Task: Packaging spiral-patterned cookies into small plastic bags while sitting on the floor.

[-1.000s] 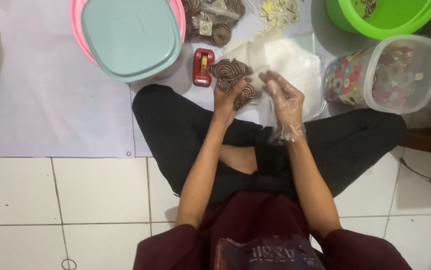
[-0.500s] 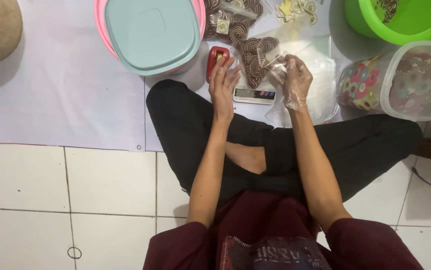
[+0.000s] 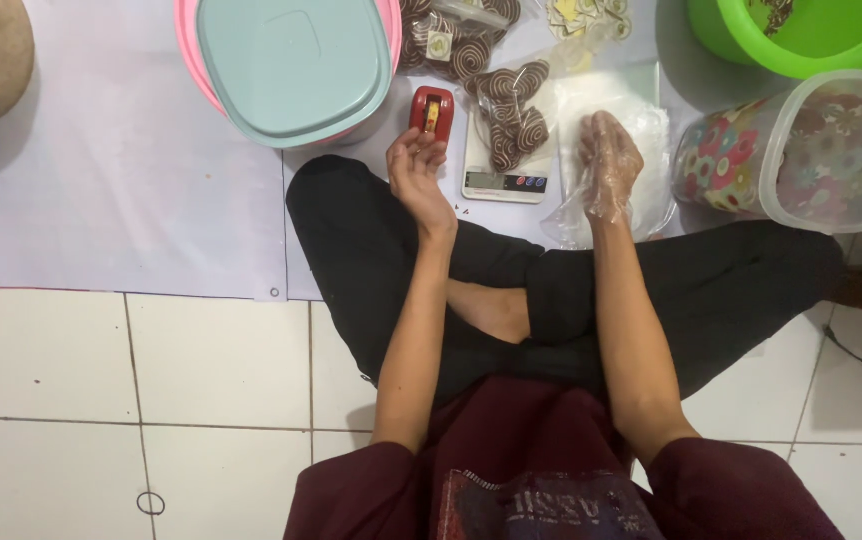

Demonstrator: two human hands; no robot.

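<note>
A clear bag of brown spiral snacks (image 3: 511,112) lies on a small white kitchen scale (image 3: 504,180) in front of my crossed legs. My left hand (image 3: 418,170) hovers just left of the scale, fingers loosely curled and holding nothing, close to a small red tape dispenser (image 3: 432,108). My right hand (image 3: 608,160) wears a thin clear plastic glove and rests, fingers spread, on a stack of clear plastic bags (image 3: 631,120) to the right of the scale.
A pink basin with a pale teal lid (image 3: 291,60) stands at the back left. More bagged snacks (image 3: 451,40) lie behind the scale. A green bowl (image 3: 801,35) and a flower-patterned clear tub (image 3: 801,150) sit on the right. A white mat (image 3: 121,180) covers the tiled floor.
Both hands held the snack bag a second ago. The bag now lies on the scale, and the hands have let go and moved apart to either side.
</note>
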